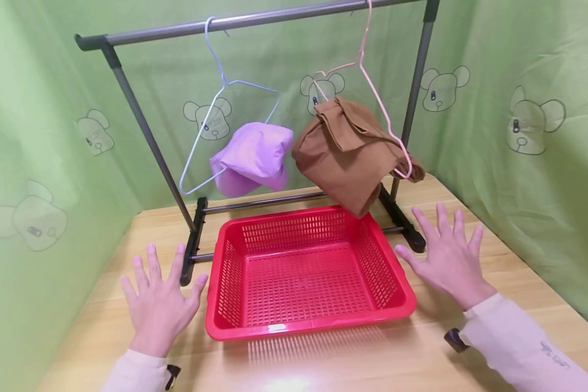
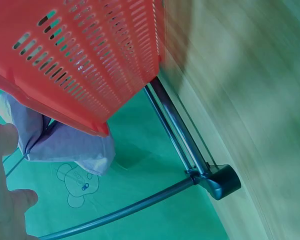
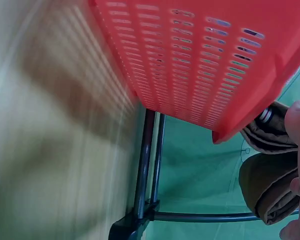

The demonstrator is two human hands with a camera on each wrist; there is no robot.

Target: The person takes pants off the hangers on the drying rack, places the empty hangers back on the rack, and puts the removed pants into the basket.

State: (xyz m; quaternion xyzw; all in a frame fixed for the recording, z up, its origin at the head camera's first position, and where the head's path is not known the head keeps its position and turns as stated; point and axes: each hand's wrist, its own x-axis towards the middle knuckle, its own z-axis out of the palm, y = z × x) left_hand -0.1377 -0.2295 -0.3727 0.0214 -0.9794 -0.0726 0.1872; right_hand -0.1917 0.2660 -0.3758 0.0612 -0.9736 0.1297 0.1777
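Observation:
My left hand (image 1: pixel 159 305) is spread over the wooden table, just left of a red plastic basket (image 1: pixel 311 325), fingers straight and holding nothing. On the basket's other side, my right hand (image 1: pixel 448 261) is likewise spread, its thumb close to the rim. No clothing lies inside the basket. Behind it, a folded purple cloth item (image 1: pixel 257 155) hangs over the bottom bar of a light blue hanger (image 1: pixel 196 144). A bundled brown garment (image 1: pixel 348 152) hangs on a pink hanger (image 1: pixel 379 98) to the right. In the left wrist view, part of the left fingers (image 2: pixel 22 200) shows near the basket.
Both hangers hang from the top bar of a grey metal rack (image 1: pixel 274 16). The rack's black feet (image 1: pixel 192 250) stand on the wooden table (image 1: pixel 103 337) behind and beside the basket. Green curtains (image 1: pixel 29 136) with mouse-like drawings enclose the back and sides.

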